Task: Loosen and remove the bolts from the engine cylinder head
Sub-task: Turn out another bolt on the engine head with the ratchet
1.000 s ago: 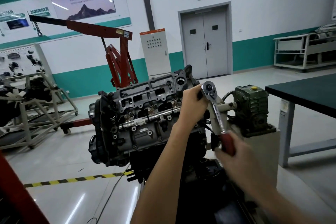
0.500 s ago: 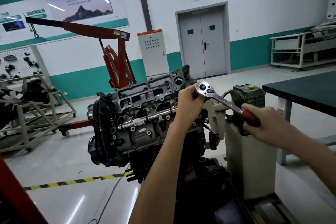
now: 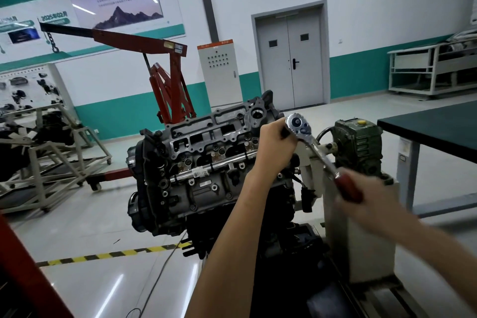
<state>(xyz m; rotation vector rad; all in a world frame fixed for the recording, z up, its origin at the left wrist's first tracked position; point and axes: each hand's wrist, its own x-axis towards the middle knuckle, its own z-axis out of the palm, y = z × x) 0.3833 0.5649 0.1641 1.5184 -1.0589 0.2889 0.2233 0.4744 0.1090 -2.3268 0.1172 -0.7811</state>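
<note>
Gripping a chrome ratchet wrench with a dark red handle (image 3: pixel 313 148), we stand at the right end of a bare grey cast-metal engine cylinder head (image 3: pixel 206 142), which sits tilted on a stand in a workshop.

Our left hand (image 3: pixel 276 142) is curled tight just beneath the wrench's round head, at the cylinder head's upper right corner. It covers the socket and the bolt being worked (so we cannot see that bolt itself). Our right hand (image 3: pixel 371 196), blurred, wraps round the red grip, low and to the right. The handle slants down from the round head toward us. Other small bolt heads (image 3: pixel 213 186) dot the cylinder head's face.

We judge this to be the loosening step. To do it well, the left hand should press the socket straight along the bolt's line so that it cannot tip off the bolt. The right hand should pull from the far end of the grip in steady strokes, swinging flat to the round head rather than levering it sideways. A boxy dark green metal gearbox (image 3: pixel 357 144) stands just beside the handle's path, so the knuckles need watching if the bolt gives suddenly.
</note>
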